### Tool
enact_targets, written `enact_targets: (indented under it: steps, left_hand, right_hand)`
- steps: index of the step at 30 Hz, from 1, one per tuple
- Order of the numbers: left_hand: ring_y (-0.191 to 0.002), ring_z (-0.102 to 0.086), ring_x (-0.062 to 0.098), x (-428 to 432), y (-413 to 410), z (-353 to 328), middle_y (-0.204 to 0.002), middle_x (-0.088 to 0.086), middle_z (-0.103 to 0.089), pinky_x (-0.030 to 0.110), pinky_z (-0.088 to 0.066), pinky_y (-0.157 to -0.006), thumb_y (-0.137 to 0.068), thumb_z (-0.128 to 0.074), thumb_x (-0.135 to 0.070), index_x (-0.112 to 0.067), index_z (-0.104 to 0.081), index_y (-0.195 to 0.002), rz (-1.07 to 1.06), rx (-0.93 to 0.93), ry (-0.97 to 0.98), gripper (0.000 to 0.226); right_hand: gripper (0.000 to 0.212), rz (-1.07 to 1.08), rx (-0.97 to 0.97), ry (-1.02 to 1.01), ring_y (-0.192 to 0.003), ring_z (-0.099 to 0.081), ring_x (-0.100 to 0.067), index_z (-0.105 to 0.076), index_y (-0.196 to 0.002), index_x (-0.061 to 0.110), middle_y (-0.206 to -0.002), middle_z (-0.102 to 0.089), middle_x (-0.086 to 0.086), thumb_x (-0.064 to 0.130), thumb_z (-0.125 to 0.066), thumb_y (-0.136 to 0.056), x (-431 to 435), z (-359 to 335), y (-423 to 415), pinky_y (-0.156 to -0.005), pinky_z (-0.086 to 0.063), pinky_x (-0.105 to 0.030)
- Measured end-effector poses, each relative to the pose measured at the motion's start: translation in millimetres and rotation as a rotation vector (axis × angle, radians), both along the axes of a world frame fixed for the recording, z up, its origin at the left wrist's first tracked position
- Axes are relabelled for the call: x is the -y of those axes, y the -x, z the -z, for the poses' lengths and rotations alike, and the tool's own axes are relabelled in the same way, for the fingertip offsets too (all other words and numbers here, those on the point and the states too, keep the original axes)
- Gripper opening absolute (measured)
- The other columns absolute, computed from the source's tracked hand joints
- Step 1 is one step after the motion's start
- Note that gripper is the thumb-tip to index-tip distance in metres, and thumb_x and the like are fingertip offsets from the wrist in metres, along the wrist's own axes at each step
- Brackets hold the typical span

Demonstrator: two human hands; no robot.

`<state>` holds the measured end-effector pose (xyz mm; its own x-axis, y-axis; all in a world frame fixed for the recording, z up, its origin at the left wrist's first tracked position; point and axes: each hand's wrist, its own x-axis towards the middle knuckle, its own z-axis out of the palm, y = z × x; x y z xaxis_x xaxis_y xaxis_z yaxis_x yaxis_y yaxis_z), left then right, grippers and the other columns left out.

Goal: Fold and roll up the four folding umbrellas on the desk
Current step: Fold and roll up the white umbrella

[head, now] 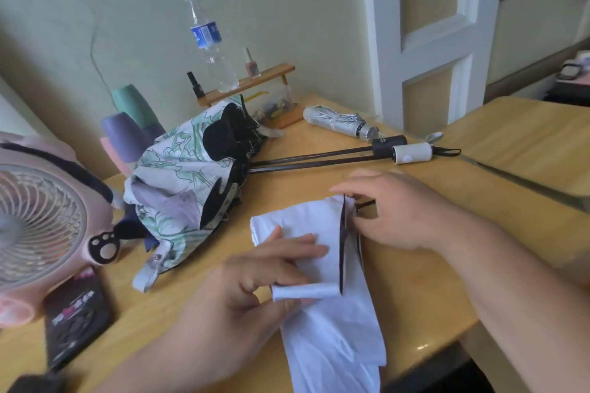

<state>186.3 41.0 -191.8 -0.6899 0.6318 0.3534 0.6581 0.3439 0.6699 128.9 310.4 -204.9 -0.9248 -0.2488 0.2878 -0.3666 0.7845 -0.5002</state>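
Observation:
A white folding umbrella (332, 322) lies across the desk's front edge, its canopy partly flattened into pleats. My left hand (249, 277) presses on the cloth, thumb and fingers pinching a white strap or fold. My right hand (392, 210) pinches the dark-lined edge of the canopy near its ribs. Behind, a floral green-and-white umbrella (178, 188) lies loose and crumpled, with black shafts reaching right to a black handle (388, 145) and a white handle (412, 153). A silver umbrella (338, 121) lies rolled up at the back.
A pink desk fan (41, 226) stands at the left with a dark box (76, 313) before it. A water bottle (210, 45) and small bottles sit on a wooden rack (252, 83) by the wall. Green and purple cups (131, 124) stand behind the floral umbrella.

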Motion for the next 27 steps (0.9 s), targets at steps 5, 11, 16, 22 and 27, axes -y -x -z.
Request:
enact_targets:
  steps: [5, 11, 16, 22, 27]
  left_hand:
    - [-0.133, -0.059, 0.016, -4.2, -6.7, 14.6, -0.131, -0.007, -0.07, 0.036, -0.03, -0.121, -0.092, -0.074, -0.009, -0.013, -0.08, -0.092, 0.028, -0.067, 0.002, 0.008]
    - [-0.135, -0.056, 0.011, -8.0, -15.4, 26.1, -0.131, -0.013, -0.069, 0.033, -0.032, -0.12, -0.094, -0.07, -0.02, -0.017, -0.081, -0.095, -0.014, -0.047, 0.027, 0.011]
    - [-0.139, -0.051, 0.008, -8.1, -20.1, 30.1, -0.135, -0.015, -0.066, 0.031, -0.029, -0.121, -0.099, -0.063, -0.025, -0.021, -0.08, -0.104, -0.015, -0.061, 0.081, 0.018]
    - [-0.141, -0.048, 0.007, -8.0, -26.6, 29.7, -0.139, -0.015, -0.063, 0.035, -0.029, -0.122, -0.1, -0.064, -0.026, -0.024, -0.077, -0.12, 0.017, -0.089, 0.126, 0.024]
    - [-0.143, -0.042, 0.001, -6.4, -29.1, 22.2, -0.142, -0.015, -0.061, 0.027, -0.026, -0.123, -0.105, -0.056, -0.034, -0.022, -0.071, -0.13, 0.077, 0.075, 0.138, 0.032]
  right_hand:
    - [0.042, 0.013, 0.007, -0.049, -0.113, -0.056, -0.007, -0.064, -0.122, 0.051, -0.115, -0.059, 0.026, 0.031, -0.063, -0.085, 1.0, -1.9, -0.1, -0.105, -0.04, -0.033]
    - [0.038, 0.037, 0.04, -0.021, -0.119, -0.057, -0.011, -0.069, -0.12, 0.044, -0.121, -0.065, 0.025, 0.027, -0.059, -0.088, 3.0, -2.1, 0.5, -0.11, -0.04, -0.036]
    - [0.029, 0.042, 0.047, 0.036, -0.119, -0.058, -0.007, -0.075, -0.111, 0.039, -0.119, -0.07, 0.022, 0.033, -0.05, -0.097, 5.4, -6.4, 1.6, -0.112, -0.037, -0.038]
    - [0.068, 0.061, 0.106, -0.118, -0.102, -0.061, -0.008, -0.071, -0.108, 0.039, -0.104, -0.069, 0.02, 0.088, -0.044, -0.07, 14.1, -14.6, 5.5, -0.096, -0.046, -0.033]
    - [0.06, -0.146, 0.313, -0.294, -0.108, -0.06, -0.006, -0.07, -0.112, 0.04, -0.118, -0.063, 0.024, 0.079, -0.071, -0.066, 32.6, -50.4, 26.9, -0.095, -0.051, -0.034]
